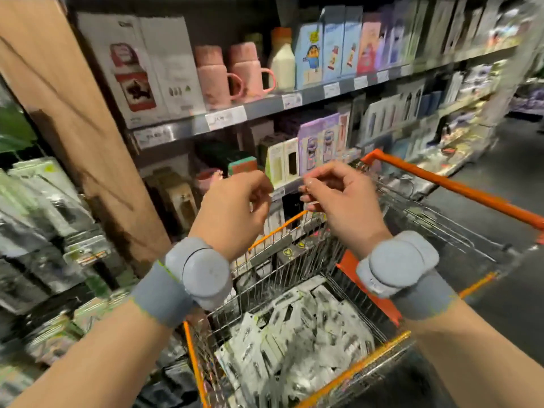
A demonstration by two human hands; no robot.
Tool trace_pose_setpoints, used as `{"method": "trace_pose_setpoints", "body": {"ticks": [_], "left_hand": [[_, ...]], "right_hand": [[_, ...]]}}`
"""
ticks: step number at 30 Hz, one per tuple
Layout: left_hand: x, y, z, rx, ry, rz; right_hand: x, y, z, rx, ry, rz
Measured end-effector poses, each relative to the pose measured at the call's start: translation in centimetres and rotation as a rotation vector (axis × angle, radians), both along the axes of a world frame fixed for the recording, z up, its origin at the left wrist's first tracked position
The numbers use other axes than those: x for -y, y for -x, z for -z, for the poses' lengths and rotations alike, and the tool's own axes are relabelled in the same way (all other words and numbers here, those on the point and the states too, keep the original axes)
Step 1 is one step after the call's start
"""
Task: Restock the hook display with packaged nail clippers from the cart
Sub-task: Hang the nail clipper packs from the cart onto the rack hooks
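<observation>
- Left hand [235, 207] up at chest height over the cart [459, 187], fingers curled in. Back of hand faces cam, so can't tell if the grip holds anything.
- Right hand [338, 201] just beside it, small gap btw the two. Fingers curled, thumb + fingertips pinched close together. Maybe sth thin and pale in the pinch, too blurred to confirm, so grip state = can't tell.
- Both wrists carry grey bands w/ round grey pods [206, 278].
- Nail clipper packs [294, 334]: loose heap of white cards w/ dark clippers, lying in the cart basket, below both hands. Packs overlap at all angles, not stacked.
- Cart: wire mesh, orange trim + orange handle bar, sits right of center, front end toward the shelves.
- Hook display [44, 216] at left edge: rows of hanging white/green-edged packs w/ dark contents, heavy motion blur, no detail readable. Well apart from both hands.
- Brown cardboard panel [73, 113] stands btw the hook display and the shelves, tilted in view.
- Shelves [265, 104] behind the hands: top row has white boxes, two pink mugs [229, 75] w/ lids, a white bottle [282, 63] w/ orange cap, then blue/pink cartoon boxes. Price tags along the shelf edge.
- Lower shelf: small boxed items, purple and pale packs, partly hidden by the hands.
- Aisle floor dark grey at right.
</observation>
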State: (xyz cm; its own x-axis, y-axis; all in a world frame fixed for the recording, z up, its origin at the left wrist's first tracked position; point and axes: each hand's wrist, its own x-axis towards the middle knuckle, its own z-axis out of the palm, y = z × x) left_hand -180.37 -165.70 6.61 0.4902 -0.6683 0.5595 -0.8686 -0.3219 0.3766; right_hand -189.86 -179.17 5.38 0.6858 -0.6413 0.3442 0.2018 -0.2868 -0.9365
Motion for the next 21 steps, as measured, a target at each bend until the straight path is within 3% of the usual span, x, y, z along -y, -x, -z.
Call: {"method": "trace_pose_setpoints", "body": {"ticks": [9,21], "left_hand": [[10.7,-2.9,12.9,-0.39,-0.203,-0.203],[14.2,-11.0,32.0,-0.731,-0.636,-0.491]], "right_hand": [[11.5,-3.7,12.4,-0.42,0.022,-0.002],[16.4,-11.8,31.9,-0.989,0.08,-0.194]]}}
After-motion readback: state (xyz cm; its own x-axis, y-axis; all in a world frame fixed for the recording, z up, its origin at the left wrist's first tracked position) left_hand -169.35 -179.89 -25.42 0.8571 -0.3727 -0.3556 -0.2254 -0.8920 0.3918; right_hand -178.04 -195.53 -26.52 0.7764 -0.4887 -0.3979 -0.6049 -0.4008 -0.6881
